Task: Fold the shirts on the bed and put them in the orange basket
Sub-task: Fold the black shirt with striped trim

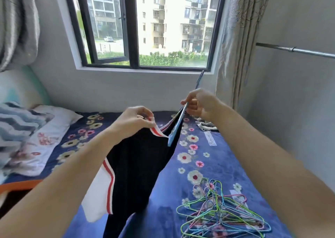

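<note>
A black shirt (137, 167) with white and red trim hangs in the air above the bed (217, 165). My left hand (134, 119) pinches its striped collar. My right hand (201, 103) grips a blue hanger (175, 127) that slants down into the shirt's neck opening. Just the orange rim of the basket (20, 185) shows at the left edge, beside the bed. A small grey-white garment (206, 125) lies crumpled on the bed at the far right.
A pile of several coloured wire hangers (221, 212) lies on the blue floral bedspread at front right. A pillow (47, 138) and a striped blanket (16, 121) sit at the left. A metal rail (297, 50) juts from the right wall; curtain and window are behind.
</note>
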Motion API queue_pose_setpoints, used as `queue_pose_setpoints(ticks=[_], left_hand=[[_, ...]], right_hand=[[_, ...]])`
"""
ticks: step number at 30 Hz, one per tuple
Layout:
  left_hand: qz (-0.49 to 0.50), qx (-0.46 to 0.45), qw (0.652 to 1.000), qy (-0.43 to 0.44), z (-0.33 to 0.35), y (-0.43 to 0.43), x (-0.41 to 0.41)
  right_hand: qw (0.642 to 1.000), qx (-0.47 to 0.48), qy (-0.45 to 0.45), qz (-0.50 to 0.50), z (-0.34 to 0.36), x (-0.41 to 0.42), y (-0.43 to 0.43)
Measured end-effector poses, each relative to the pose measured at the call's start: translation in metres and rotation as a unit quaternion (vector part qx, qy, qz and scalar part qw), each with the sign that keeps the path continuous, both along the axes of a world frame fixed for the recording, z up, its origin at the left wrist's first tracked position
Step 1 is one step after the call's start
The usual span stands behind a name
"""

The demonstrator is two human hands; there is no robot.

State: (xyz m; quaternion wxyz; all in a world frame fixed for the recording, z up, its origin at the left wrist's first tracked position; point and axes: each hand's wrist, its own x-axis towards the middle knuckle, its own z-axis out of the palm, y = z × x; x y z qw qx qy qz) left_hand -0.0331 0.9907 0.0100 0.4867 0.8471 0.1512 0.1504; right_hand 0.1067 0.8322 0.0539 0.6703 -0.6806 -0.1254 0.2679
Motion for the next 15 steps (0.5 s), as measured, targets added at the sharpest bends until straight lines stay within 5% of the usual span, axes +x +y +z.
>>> queue_pose_setpoints(ticks=[6,12,15], left_hand=[[0.001,0.094,0.973,0.208,-0.118,0.025,0.002],[0.122,0.057,0.957,0.256,-0.214,0.023,0.012],[0.119,0.029,0.952,0.281,-0.244,0.019,0.017]], right_hand=[[0.972,-0.211,-0.042,0.095,-0.104,0.016,0.008],[0.895,-0.402,-0.092,0.168,-0.224,0.041,-0.025],[0.823,-0.505,-0.191,0.177,-0.27,0.055,-0.059]])
